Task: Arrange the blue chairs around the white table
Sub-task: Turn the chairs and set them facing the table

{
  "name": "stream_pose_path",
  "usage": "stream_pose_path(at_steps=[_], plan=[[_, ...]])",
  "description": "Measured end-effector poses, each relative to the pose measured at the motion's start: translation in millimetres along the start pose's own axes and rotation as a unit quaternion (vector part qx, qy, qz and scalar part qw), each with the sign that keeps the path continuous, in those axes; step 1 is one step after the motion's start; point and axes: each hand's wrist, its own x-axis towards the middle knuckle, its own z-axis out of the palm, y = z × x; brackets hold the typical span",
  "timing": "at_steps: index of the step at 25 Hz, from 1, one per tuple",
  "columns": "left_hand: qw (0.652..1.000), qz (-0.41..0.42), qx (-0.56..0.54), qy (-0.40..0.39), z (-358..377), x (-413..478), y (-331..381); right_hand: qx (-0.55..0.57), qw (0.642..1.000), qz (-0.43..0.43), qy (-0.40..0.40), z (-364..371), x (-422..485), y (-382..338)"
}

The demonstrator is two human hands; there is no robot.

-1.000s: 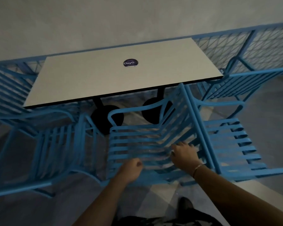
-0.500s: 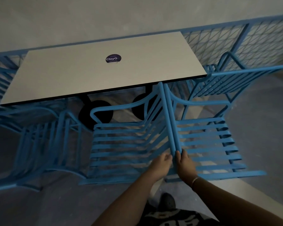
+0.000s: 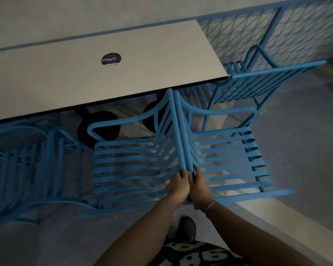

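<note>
Two blue chairs are stood back to back at the near long side of the white table point(image 3: 104, 77) — the middle chair point(image 3: 133, 164) facing left, the right chair point(image 3: 229, 156) facing right, top rails touching. The left grip point(image 3: 178, 186) is curled round the middle chair's top rail and the right grip point(image 3: 199, 187) round the right chair's rail, knuckles side by side. Step judged: backs held for turning. Next, each chair probably needs swinging to face the table, then pushing in. A third chair point(image 3: 27, 160) is tucked at the left, a fourth chair point(image 3: 258, 83) at the table's right end. No containers are seen.
</note>
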Motion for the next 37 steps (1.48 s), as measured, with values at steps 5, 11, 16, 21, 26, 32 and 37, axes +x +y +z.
stream_pose_path(at_steps=[5,11,16,21,26,32,37], plan=[[0.998,0.018,0.028,0.049,15.0,3.8,3.5,-0.136,0.989,-0.021,0.059,-8.6,0.3,11.8],[0.976,0.044,0.081,0.197,39.9,-10.2,9.4,-0.221,0.966,-0.053,0.124,-69.7,20.0,32.8],[0.964,0.052,0.119,0.234,45.1,-8.5,10.3,-0.238,0.964,-0.078,0.086,-130.3,41.2,44.5],[0.967,0.028,0.168,0.189,48.2,-17.9,15.2,-0.279,0.954,-0.063,0.092,-181.6,55.2,55.7],[0.964,0.032,0.202,0.172,46.3,-17.7,18.4,-0.327,0.937,-0.068,0.098,-223.6,65.8,69.2],[0.97,0.04,0.199,0.131,41.4,-28.0,18.2,-0.429,0.885,-0.087,0.157,-224.4,56.2,69.5],[0.98,0.061,0.171,0.08,31.1,-22.7,14.8,-0.46,0.846,-0.2,0.184,-160.9,62.6,12.5]])
